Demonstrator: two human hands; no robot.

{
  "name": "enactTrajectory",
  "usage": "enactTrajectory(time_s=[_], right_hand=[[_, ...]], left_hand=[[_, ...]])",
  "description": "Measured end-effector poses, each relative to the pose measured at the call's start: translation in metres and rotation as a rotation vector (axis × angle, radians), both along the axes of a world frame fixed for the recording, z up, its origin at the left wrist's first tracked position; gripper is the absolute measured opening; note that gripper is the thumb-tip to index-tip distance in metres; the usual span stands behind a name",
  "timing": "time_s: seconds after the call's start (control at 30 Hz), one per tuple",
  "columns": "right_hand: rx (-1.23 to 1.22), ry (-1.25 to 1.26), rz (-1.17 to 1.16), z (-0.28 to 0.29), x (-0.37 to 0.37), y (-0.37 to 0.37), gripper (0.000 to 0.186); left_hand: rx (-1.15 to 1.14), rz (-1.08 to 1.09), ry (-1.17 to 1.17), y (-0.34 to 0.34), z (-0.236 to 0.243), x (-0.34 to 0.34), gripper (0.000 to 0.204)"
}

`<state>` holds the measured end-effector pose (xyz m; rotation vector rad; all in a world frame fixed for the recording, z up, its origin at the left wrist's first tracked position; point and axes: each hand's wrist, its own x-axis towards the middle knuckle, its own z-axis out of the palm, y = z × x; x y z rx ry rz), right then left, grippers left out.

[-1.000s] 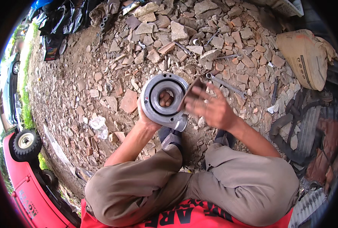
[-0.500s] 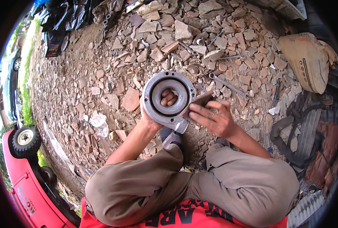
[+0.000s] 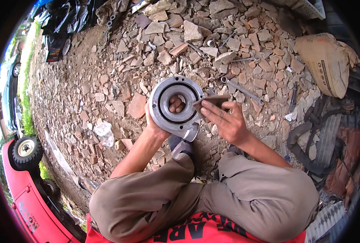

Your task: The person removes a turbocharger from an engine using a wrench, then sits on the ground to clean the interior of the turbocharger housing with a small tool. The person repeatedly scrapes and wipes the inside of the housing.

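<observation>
My left hand (image 3: 156, 128) holds up a round grey metal turbo compressor housing (image 3: 180, 119) by its left and under side. Its fingertips show through the central hole. A black ring runs around the housing's face, with small holes near the rim and an outlet spout at the lower right. My right hand (image 3: 231, 125) pinches a folded brown piece of sandpaper (image 3: 215, 100) between thumb and fingers. The sandpaper's left edge meets the right side of the housing's face; my right fingertips lie on top of it.
Broken stone and tile rubble (image 3: 139, 106) covers the ground. A combination wrench (image 3: 244, 91) lies right of the housing, with more tools beyond. At the right are a brown paper sack (image 3: 325, 65) and a dark hose (image 3: 299, 137). A red vehicle (image 3: 28, 190) stands at the left.
The sandpaper and my right hand have shifted slightly left and up along the housing's right edge, uncovering more of the spout. The housing has tilted a little in my left hand.
</observation>
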<state>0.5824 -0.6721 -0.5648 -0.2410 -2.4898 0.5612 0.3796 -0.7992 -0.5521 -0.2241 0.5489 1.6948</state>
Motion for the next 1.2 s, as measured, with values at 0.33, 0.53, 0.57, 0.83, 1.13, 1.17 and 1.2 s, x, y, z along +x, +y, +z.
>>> enactTrajectory(time_s=[0.33, 0.53, 0.57, 0.83, 1.13, 1.17, 1.2], right_hand=[[-0.452, 0.076, -0.368, -0.014, 0.002, 0.056, 0.04], [-0.038, 0.042, 0.065, 0.023, 0.016, 0.002, 0.038], [-0.001, 0.019, 0.068, 0.024, 0.013, -0.001, 0.038], [-0.007, 0.013, 0.134, 0.016, -0.002, 0.013, 0.04], [-0.234, 0.037, -0.136, -0.003, -0.015, 0.065, 0.046], [-0.276, 0.056, -0.146, 0.003, -0.014, 0.061, 0.046], [-0.317, 0.076, -0.155, 0.008, -0.015, 0.054, 0.046]], left_hand=[[-0.007, -0.103, -0.01, 0.001, 0.001, -0.002, 0.065], [-0.093, 0.028, -0.12, 0.009, 0.007, 0.003, 0.052], [-0.078, 0.011, -0.098, 0.009, 0.007, 0.002, 0.051], [-0.166, 0.008, -0.153, 0.008, 0.012, 0.002, 0.061], [-0.151, -0.047, -0.012, 0.001, 0.0, -0.004, 0.046], [-0.133, -0.044, -0.034, 0.005, 0.009, -0.002, 0.047], [-0.159, -0.022, 0.0, 0.008, 0.007, -0.003, 0.049]])
